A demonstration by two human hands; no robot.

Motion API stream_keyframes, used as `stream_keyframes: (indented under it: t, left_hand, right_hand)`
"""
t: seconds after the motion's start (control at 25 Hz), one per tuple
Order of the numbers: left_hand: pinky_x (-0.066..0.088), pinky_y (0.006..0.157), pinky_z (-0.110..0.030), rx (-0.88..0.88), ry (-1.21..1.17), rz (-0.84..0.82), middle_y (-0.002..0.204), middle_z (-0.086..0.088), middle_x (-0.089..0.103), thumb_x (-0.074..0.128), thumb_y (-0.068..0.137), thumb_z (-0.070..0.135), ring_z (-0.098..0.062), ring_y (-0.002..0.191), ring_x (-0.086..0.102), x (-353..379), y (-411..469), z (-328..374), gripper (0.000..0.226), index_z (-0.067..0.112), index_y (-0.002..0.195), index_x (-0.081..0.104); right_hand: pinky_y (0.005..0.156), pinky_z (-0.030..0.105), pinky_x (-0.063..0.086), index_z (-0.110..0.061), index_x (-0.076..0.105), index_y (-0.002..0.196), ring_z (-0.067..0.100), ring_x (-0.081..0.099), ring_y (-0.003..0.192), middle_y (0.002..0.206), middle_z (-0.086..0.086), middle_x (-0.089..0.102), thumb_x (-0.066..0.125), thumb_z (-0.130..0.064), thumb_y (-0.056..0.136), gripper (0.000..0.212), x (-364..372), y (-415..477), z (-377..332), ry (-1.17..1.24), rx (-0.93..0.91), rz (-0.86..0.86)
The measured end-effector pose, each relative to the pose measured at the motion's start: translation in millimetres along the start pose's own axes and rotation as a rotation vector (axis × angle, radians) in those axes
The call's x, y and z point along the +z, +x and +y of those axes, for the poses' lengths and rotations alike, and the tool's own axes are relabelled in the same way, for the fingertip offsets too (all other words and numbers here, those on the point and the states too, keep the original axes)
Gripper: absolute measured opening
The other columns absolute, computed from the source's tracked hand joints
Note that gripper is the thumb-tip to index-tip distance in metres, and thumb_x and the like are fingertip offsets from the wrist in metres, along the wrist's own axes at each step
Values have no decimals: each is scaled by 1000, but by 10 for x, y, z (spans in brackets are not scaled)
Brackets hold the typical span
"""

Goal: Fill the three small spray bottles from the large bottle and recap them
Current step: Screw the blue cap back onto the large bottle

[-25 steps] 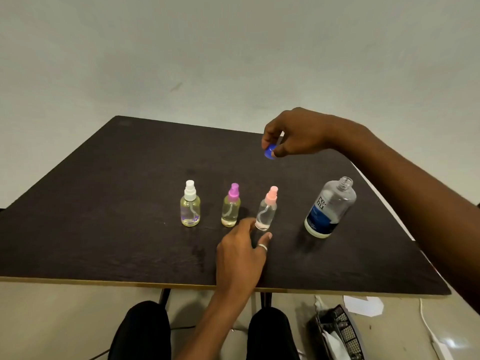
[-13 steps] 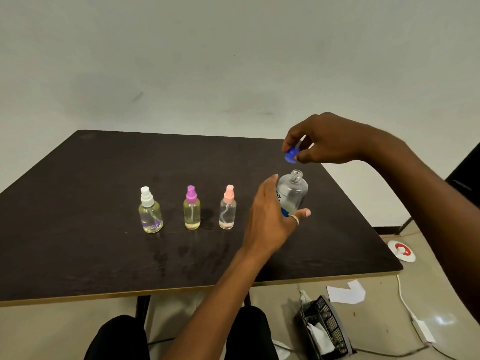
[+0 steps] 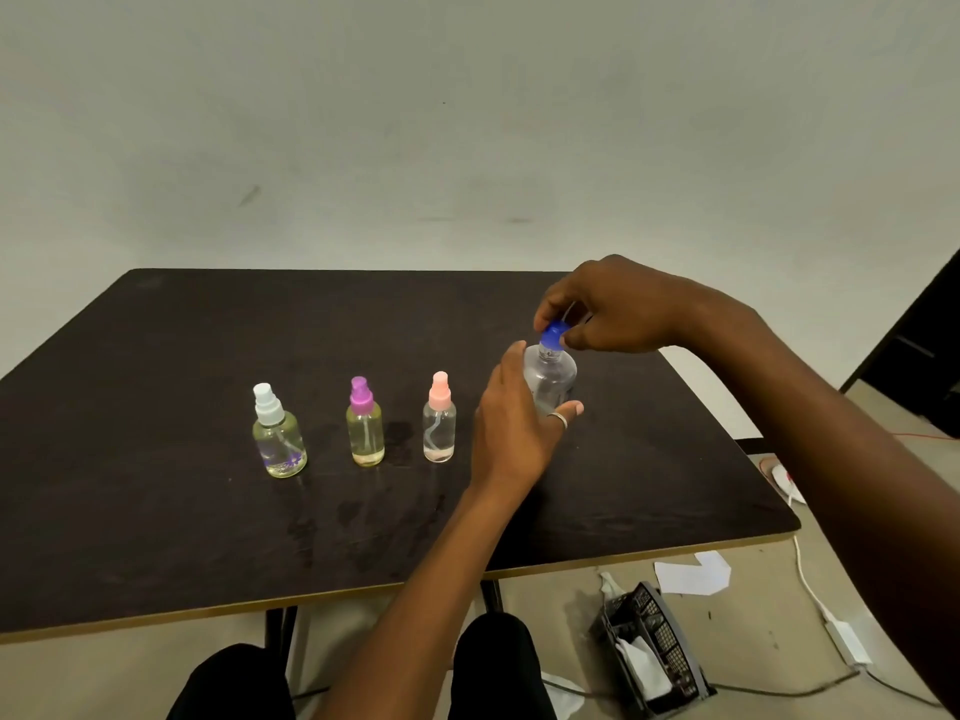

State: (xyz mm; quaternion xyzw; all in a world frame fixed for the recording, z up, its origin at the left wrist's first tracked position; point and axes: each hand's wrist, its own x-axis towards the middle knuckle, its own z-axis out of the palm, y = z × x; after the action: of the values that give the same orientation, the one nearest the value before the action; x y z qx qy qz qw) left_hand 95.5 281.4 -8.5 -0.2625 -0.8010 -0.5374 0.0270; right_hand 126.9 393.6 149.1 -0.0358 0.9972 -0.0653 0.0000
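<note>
Three small spray bottles stand capped in a row on the dark table [image 3: 156, 511]: one with a white cap [image 3: 278, 433], one with a purple cap [image 3: 365, 424], one with a pink cap [image 3: 439, 420]. All three hold liquid. To their right stands the large clear bottle [image 3: 555, 376]. My left hand [image 3: 511, 428] wraps around its near side and hides its label. My right hand [image 3: 608, 309] pinches the blue cap [image 3: 551, 336], which sits on the bottle's neck.
Wet patches mark the table in front of the small bottles. On the floor to the right lie a black mesh basket [image 3: 654, 652] with paper in it, a torn white paper [image 3: 693, 574] and a white cable [image 3: 815, 595]. My knees show under the table's front edge.
My left hand moved from beside the pink-capped bottle to the large bottle and took hold of it. My right hand brought the blue cap down onto the bottle's neck. My head turned right.
</note>
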Motion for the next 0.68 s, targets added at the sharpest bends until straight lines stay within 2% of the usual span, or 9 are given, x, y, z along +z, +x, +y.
stream_keyframes:
  t: [0.16,0.28,0.32,0.4,0.48,0.56,0.68]
  left_hand:
    - [37,99,-18,16,-9,75,143,-2,53,85,75,36,-18,131,51,-42,-77,-78,88,19,147,37]
    - [41,104,-18,24,-26,112,139,-2,57,86,74,36,-17,127,54,-74,-95,-128,87,17,145,40]
    - [39,104,-13,31,-29,123,137,-2,58,86,74,35,-15,126,55,-91,-103,-135,86,17,144,41]
    - [29,92,5,23,-26,131,134,-1,59,85,76,33,-13,123,54,-132,-116,-123,82,17,143,41]
    - [22,82,12,15,-32,130,134,-1,58,84,77,32,-12,123,54,-147,-111,-118,82,17,144,40]
    - [23,83,10,15,-33,130,135,-1,58,84,77,33,-13,125,54,-142,-106,-135,83,17,145,39]
    - [31,94,-3,28,-31,138,135,-2,59,84,77,35,-14,124,55,-135,-113,-155,84,17,146,39]
  right_hand:
    - [73,12,43,-22,72,106,6,63,89,106,-8,69,65,-5,84,29,5,57,-95,3,-43,-34]
    - [76,15,45,-23,72,106,6,63,90,106,-8,69,65,-3,84,31,-4,94,-167,-10,-68,-54]
    - [76,15,45,-23,72,107,6,62,90,106,-8,69,65,-3,84,31,-2,108,-191,-13,-74,-62]
    - [75,14,43,-23,72,108,6,62,91,107,-8,68,65,-4,85,31,15,147,-230,-38,-94,-83]
    - [73,12,42,-21,71,110,7,62,91,108,-7,68,66,-5,86,29,26,185,-238,-59,-106,-102]
    - [71,10,40,-20,71,110,7,62,89,106,-6,69,66,-8,86,28,15,205,-236,-70,-98,-107]
    - [72,13,42,-19,70,110,7,62,85,102,-6,69,68,-16,87,23,3,224,-228,-95,-90,-97]
